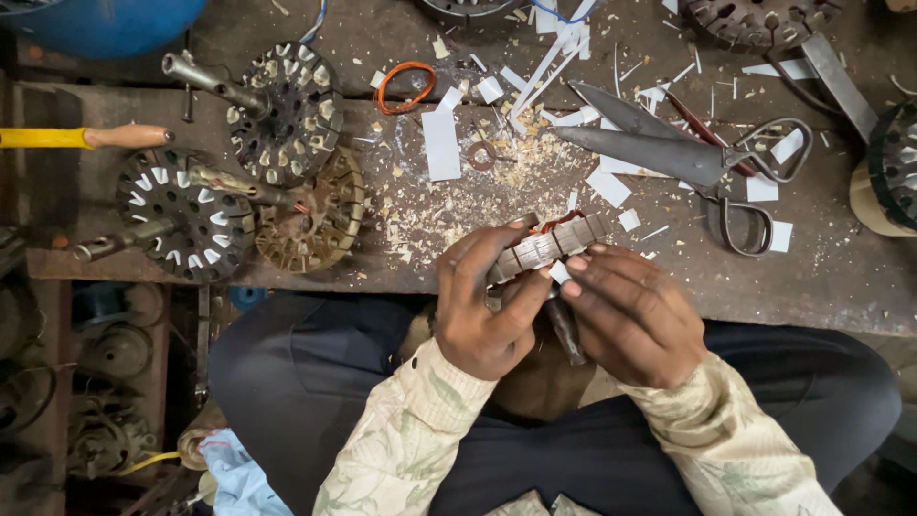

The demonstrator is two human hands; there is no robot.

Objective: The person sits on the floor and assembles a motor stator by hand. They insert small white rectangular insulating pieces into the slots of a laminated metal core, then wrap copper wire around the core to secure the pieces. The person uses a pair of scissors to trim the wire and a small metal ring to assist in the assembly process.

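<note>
I logged left hand [482,311] clasping slotted rotor core [549,247] from below | right hand [630,315] pinching its near edge | core's long axis slanted up-right between both grips, above lap

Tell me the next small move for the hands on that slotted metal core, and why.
Probably push the white paper slip further into its slot. The left hand grips the slotted core, the right hand pinches the slip at its edge, and the slip seems partly out.

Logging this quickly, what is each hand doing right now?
Left hand: closed around the slotted metal core.
Right hand: fingers pressed on the same core.
</note>
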